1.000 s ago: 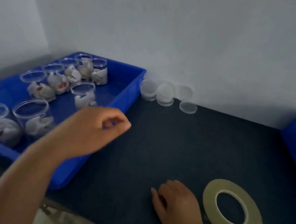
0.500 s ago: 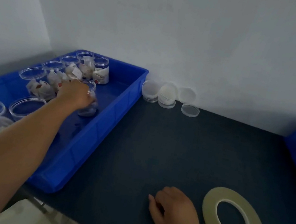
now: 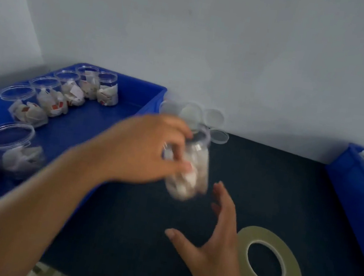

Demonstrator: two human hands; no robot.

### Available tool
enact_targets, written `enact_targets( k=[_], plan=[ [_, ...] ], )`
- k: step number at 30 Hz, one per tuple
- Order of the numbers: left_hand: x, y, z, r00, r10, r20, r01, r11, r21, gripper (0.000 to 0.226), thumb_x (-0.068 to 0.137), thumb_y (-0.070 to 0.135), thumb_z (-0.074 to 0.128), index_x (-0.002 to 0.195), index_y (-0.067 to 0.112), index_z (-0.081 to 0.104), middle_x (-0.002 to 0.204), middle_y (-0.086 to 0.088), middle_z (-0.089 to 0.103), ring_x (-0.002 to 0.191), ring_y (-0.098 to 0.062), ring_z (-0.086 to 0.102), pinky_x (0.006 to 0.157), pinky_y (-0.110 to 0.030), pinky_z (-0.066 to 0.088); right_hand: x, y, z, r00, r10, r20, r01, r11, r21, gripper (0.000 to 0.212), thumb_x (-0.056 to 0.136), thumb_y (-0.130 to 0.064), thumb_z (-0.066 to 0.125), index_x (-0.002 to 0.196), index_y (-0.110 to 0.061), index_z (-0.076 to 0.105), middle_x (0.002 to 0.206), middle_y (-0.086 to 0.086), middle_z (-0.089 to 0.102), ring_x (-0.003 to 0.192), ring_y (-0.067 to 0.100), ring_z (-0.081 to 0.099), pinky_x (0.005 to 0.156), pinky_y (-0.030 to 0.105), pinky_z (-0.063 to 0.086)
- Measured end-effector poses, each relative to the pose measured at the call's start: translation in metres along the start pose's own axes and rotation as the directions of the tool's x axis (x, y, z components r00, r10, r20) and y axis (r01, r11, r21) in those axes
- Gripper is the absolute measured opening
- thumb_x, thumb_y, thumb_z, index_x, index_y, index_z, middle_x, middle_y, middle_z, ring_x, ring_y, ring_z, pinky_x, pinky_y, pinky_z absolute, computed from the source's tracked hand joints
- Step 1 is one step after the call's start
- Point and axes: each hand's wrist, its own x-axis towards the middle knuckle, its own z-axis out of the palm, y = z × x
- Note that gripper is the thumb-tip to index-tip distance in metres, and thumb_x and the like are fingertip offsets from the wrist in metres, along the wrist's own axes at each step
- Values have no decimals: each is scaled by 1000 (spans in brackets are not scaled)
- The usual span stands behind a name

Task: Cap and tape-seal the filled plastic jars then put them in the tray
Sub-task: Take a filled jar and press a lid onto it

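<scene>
My left hand grips a clear plastic jar filled with white packets and holds it in the air above the dark table, blurred by motion. It has no cap. Just below and to the right of the jar, my right hand is raised off the table with its fingers spread and straight, holding nothing. A flat roll of yellowish tape lies on the table to the right of that hand. Clear caps lie and lean at the wall behind the jar.
A blue tray at the left holds several more uncapped filled jars. Another blue tray stands at the right edge with something pale inside. A grey wall closes off the back of the dark table.
My left hand has lifted a jar out of the left tray and carried it right, over the table. My right hand rose from the table and spread its fingers towards the jar.
</scene>
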Motion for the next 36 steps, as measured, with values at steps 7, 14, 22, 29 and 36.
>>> enact_targets(
  k=[7,14,22,29,36],
  plan=[
    [-2,40,77,982,83,168,-37,965,-260,42,80,83,68,106,50,69,149,39,47,135,18,42,110,-22,39,8,20,-8,991,120,-50,-102,955,277,97,69,-30,97,149,-46,44,141,-11,61,127,15,66,100,43,60],
    [137,-31,145,971,-219,93,236,942,-239,29,104,45,62,132,41,65,134,21,66,122,-4,64,94,-27,51,-5,39,10,996,69,-58,-59,987,151,109,67,-42,100,153,-51,34,152,-19,52,138,7,57,106,18,49],
    [246,-94,246,894,-167,415,83,974,212,56,111,29,46,166,29,33,177,-4,17,163,-31,14,130,-51,19,1,43,6,995,76,-70,-66,988,137,106,64,-39,99,154,-31,42,147,-21,54,128,5,65,98,23,56],
    [220,-94,246,994,-108,-19,109,993,44,44,97,13,63,140,11,55,99,-6,72,92,-25,65,80,-38,50,4,46,10,995,78,-62,-69,988,135,105,65,-42,99,152,-37,40,144,-28,53,122,3,68,94,23,57],
    [132,-56,167,861,-507,-37,300,565,-768,33,103,15,59,128,34,69,90,7,67,89,-3,69,78,-26,61,4,48,11,995,89,-54,-83,991,107,105,69,-51,97,153,-49,34,150,-16,52,133,10,62,101,33,57]
  ],
)
